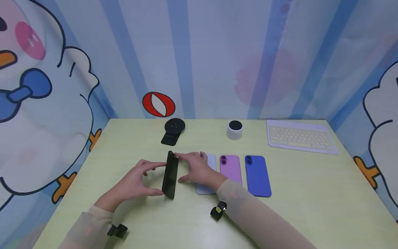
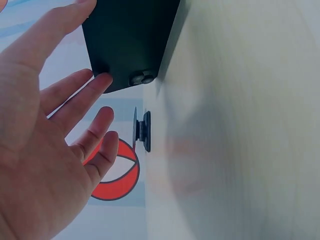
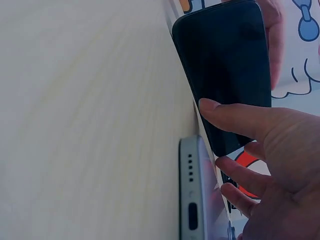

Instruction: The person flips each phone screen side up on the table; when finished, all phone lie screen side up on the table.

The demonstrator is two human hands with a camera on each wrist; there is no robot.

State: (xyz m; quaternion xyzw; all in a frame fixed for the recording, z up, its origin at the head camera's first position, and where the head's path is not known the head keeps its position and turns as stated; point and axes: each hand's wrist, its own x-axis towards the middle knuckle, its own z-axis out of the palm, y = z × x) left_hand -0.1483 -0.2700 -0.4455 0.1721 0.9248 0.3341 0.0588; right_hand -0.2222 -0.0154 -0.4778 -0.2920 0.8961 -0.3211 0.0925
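Note:
A black smartphone (image 1: 170, 176) stands on its long edge on the table, its dark screen towards the right hand. My left hand (image 1: 135, 180) holds it by the edge, thumb at the near end and index finger towards the far end. In the left wrist view the phone's back (image 2: 130, 40) shows its camera bump, and the other fingers are spread. My right hand (image 1: 199, 167) reaches its index finger to the far top corner. Its thumb (image 3: 230, 117) overlaps the screen in the right wrist view. Beneath the right hand lies a pale phone (image 1: 206, 189), partly hidden.
Right of the pale phone lie a pink phone (image 1: 231, 167) and a blue phone (image 1: 258, 176), backs up. Further back are a black folding stand with a round pad (image 1: 174, 127), a white cylinder with a black top (image 1: 234, 133) and a white keyboard (image 1: 300, 136).

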